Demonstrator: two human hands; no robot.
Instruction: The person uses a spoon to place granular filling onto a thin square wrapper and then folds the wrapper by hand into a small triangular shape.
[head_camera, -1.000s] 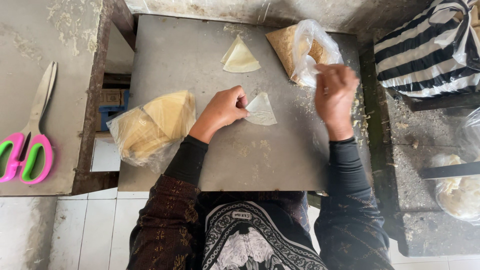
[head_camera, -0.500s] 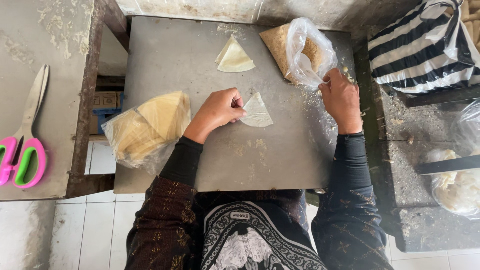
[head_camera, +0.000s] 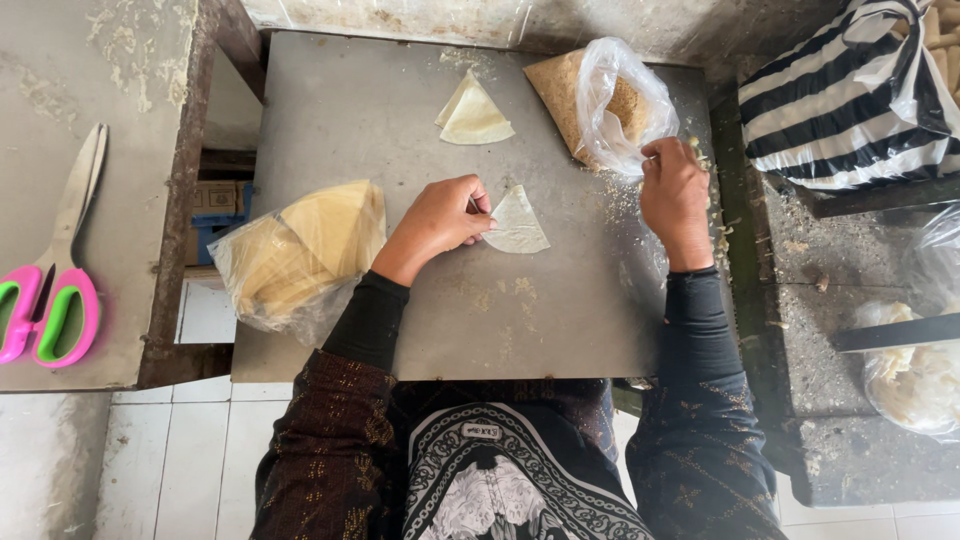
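1. This looks like a small, rough food-preparation spot, such as a home kitchen corner or a snack-making stall.
2. The worn grey tabletop (head_camera: 330, 130) is dusted with crumbs and flour marks.
3. Folded triangular pastry wrappers (head_camera: 473, 115) lie near its far edge, a clear bag of stacked wrappers (head_camera: 295, 255) sits at its left edge, and a bag of crumbly filling (head_camera: 600, 100) sits at its far right corner.
4. Stained concrete ledges (head_camera: 840, 260) flank it, with white floor tiles (head_camera: 190, 460) below.
5. Pink-and-green scissors (head_camera: 50, 290) rest on the side surface.
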